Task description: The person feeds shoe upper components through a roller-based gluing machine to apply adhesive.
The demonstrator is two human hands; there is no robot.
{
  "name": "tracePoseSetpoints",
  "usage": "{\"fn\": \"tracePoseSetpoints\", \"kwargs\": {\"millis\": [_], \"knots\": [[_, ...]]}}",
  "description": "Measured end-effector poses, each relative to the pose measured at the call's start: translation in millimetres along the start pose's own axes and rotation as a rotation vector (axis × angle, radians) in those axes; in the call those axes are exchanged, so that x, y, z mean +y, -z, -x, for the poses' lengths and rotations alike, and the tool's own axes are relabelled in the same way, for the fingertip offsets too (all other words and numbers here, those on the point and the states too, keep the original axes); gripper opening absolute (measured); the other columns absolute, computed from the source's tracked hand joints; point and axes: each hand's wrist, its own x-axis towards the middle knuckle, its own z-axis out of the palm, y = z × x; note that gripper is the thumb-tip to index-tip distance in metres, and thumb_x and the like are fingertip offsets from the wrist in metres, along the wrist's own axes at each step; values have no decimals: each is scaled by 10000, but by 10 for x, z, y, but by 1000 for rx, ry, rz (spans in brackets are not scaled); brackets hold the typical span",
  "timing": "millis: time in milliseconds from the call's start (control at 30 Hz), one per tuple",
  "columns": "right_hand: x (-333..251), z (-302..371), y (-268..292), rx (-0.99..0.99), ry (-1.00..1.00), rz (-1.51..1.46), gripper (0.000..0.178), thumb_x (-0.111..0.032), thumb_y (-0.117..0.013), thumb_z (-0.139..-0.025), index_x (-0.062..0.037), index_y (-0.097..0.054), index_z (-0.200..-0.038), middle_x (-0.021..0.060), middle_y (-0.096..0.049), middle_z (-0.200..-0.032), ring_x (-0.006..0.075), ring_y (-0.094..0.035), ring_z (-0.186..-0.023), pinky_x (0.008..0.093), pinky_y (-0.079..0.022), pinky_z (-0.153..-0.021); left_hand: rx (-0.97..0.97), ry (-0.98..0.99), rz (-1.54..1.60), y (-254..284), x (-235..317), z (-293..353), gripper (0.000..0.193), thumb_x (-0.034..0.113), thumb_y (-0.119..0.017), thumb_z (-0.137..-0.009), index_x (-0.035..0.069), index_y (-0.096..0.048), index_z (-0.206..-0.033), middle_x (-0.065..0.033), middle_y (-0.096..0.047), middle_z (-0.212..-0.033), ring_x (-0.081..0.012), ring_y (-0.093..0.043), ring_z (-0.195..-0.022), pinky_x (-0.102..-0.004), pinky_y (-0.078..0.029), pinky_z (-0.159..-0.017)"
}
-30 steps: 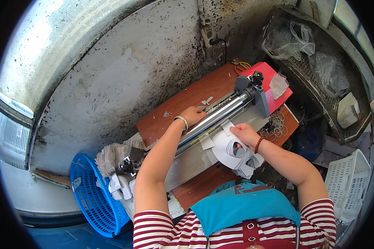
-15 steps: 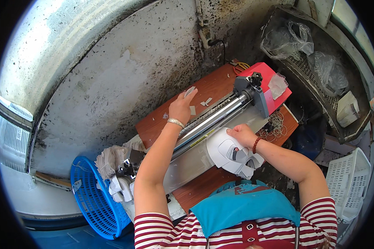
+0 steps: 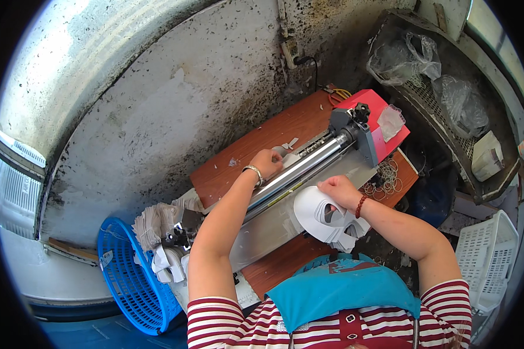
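A long machine with a polished steel roller (image 3: 305, 167) stretches diagonally over a wooden tabletop. Behind the roller, my left hand (image 3: 266, 164) has its fingers closed on a thin white cut piece (image 3: 289, 159) lying at the roller's back side. On the near side, my right hand (image 3: 339, 191) grips the upper edge of a stack of white, curved cut-out sheets (image 3: 310, 210). The stack rests over the machine's flat metal plate (image 3: 273, 228) and overhangs its front edge. The thumb is on top; the other fingers are partly hidden.
A red housing (image 3: 371, 104) caps the machine's right end. At left, bundled white pieces (image 3: 154, 224) lie beside a blue basket (image 3: 131, 279). Rubber bands (image 3: 385, 179) are heaped at right, near a white basket (image 3: 488, 256). Plastic bags (image 3: 460, 102) lie on a dark rack.
My left hand has come down toward the roller, bringing the white piece from above the tabletop to the roller's back side. The right hand stays on the stack, whose top sheet looks different.
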Motion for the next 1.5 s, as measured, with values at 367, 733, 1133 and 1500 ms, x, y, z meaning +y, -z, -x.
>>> {"fn": "tracePoseSetpoints", "kwargs": {"millis": [367,733,1133,1500], "knots": [[43,48,62,-11,-18,115,247,-240,-600,-843,3,-601,-798,42,-599,-673,88,-549,-574,250,-452,-494,600,-31,186,243,114,11,181,166,-586,-692,32,-516,-792,-148,-588,-797,-292,-564,-767,-360,-444,-713],[50,71,83,42,5,115,264,-236,-603,-817,12,-632,-731,65,-618,-665,116,-561,-565,273,-466,-536,754,-343,-378,344,350,290,410,-33,-498,-744,148,-569,-1105,-149,-602,-987,-345,-597,-806,-414,-487,-725],[84,9,104,-10,134,105,246,-234,-607,-843,6,-610,-788,50,-613,-700,86,-553,-586,251,-465,-529,132,65,74,41,51,-17,275,148,-593,-720,54,-659,-970,-173,-644,-891,-276,-614,-824,-344,-470,-773],[9,-123,1,104,45,24,256,-222,-570,-869,20,-603,-792,66,-603,-669,112,-564,-522,256,-459,-463,177,-143,-380,185,337,205,278,118,-514,-779,131,-662,-1015,-159,-594,-1049,-329,-580,-907,-410,-457,-804]]}}
